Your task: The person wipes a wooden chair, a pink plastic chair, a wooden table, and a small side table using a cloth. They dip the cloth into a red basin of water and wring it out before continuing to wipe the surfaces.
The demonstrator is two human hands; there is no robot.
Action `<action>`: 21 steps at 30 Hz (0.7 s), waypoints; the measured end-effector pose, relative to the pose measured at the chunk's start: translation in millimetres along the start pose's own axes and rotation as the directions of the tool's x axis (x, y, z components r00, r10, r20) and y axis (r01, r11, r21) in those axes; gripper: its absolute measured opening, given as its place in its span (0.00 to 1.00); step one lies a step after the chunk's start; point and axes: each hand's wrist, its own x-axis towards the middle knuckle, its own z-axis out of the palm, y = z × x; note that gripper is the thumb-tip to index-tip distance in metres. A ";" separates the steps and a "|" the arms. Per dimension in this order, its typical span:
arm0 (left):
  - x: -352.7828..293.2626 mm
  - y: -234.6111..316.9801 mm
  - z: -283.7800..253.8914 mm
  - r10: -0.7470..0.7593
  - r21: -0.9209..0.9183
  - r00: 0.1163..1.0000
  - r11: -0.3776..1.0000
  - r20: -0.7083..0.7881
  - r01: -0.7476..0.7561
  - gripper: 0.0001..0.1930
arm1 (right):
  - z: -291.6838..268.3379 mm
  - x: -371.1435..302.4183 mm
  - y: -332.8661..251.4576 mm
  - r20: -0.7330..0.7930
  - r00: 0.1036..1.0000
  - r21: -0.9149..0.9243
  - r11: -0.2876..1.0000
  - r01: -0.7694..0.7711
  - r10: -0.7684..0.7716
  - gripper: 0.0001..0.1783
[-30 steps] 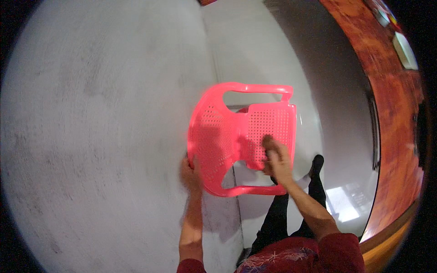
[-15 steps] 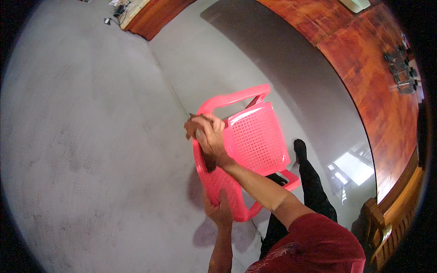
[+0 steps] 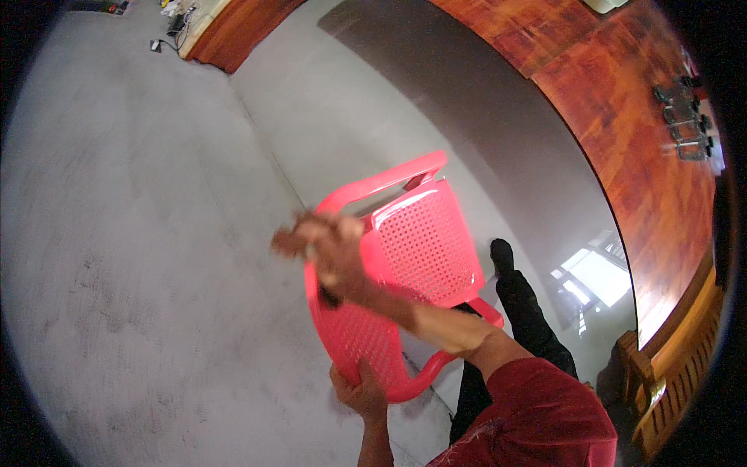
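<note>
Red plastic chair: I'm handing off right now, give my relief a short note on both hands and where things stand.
Left hand: grips the curved lower rim of the red plastic chair.
Right hand: clamped on the chair's upper left edge, forearm crossing its perforated panel; motion blur hides the fingers.
Chair: held tilted above the grey floor; whether any leg touches down cannot be told.
Nearby: wooden wall to the right, wooden bench at lower right.
Done: chair in both hands.
Left: chair not set upright on the floor.

Red plastic chair (image 3: 412, 257) in both hands
</note>
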 end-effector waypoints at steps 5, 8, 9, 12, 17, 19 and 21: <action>-0.1 14.5 2.5 -0.056 0.027 0.998 0.998 -0.012 0.056 0.17 | -23.1 12.1 -3.3 0.074 0.980 0.150 0.973 0.174 -0.186 0.15; -3.1 9.6 2.5 -0.101 0.074 0.995 0.992 -0.020 0.102 0.18 | -14.6 38.5 56.8 0.185 0.972 0.027 0.990 0.138 -0.141 0.13; -5.4 5.1 1.5 -0.100 0.061 0.995 0.993 -0.015 0.101 0.18 | -14.6 46.1 79.4 0.183 0.965 -0.162 0.962 0.220 -0.190 0.14; -9.3 18.2 5.4 -0.127 0.056 0.991 0.990 -0.034 0.128 0.16 | -23.9 54.9 130.8 -0.001 0.999 -0.432 0.901 0.041 -0.046 0.17; -16.8 25.2 10.0 -0.092 -0.051 0.994 0.994 0.051 0.095 0.21 | -53.5 67.4 187.6 -0.052 0.997 -0.725 0.684 -0.081 0.062 0.16; -19.9 19.8 18.4 0.021 -0.042 1.000 0.999 0.001 -0.021 0.22 | -55.5 70.7 179.0 -0.394 0.903 -0.603 0.693 -0.395 0.172 0.15; -20.9 21.5 21.2 0.017 -0.059 1.000 0.998 0.018 -0.016 0.23 | -51.6 68.7 169.9 -0.488 0.822 -0.419 0.748 -0.514 0.292 0.17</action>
